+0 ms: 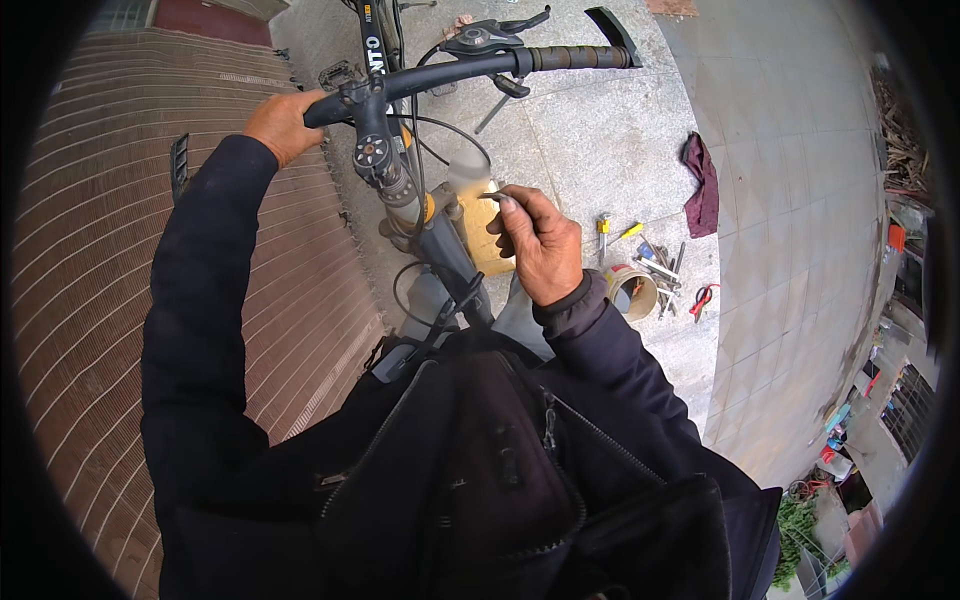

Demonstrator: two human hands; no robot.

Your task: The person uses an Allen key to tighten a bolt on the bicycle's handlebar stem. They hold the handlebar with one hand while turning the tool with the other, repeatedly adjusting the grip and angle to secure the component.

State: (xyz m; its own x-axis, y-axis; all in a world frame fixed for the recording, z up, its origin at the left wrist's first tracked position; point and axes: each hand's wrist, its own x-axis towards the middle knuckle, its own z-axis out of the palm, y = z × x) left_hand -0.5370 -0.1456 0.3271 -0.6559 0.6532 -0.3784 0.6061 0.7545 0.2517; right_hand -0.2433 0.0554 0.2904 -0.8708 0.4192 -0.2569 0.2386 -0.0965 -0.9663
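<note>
My left hand (285, 127) grips the left part of a black bicycle handlebar (450, 79). Between its two sides sit the stem and headset (372, 150), above the dark frame tube (448, 259). On the right side of the bar are a brown wrapped grip (577, 58) and a brake lever with shifter (487, 37). My right hand (540, 240) is to the right of the head tube, with a small dark metal piece (493, 196) pinched between thumb and forefinger; its kind cannot be told. Black cables loop between the bar and the frame.
On the speckled floor at right stand a bucket (643, 292), screwdrivers (604, 229), several loose tools (660, 266) and red-handled scissors or pliers (701, 300). A maroon cloth (700, 187) lies beyond. A yellowish block (487, 236) is beside the frame. A ribbed brown wall or shutter (150, 262) rises at left.
</note>
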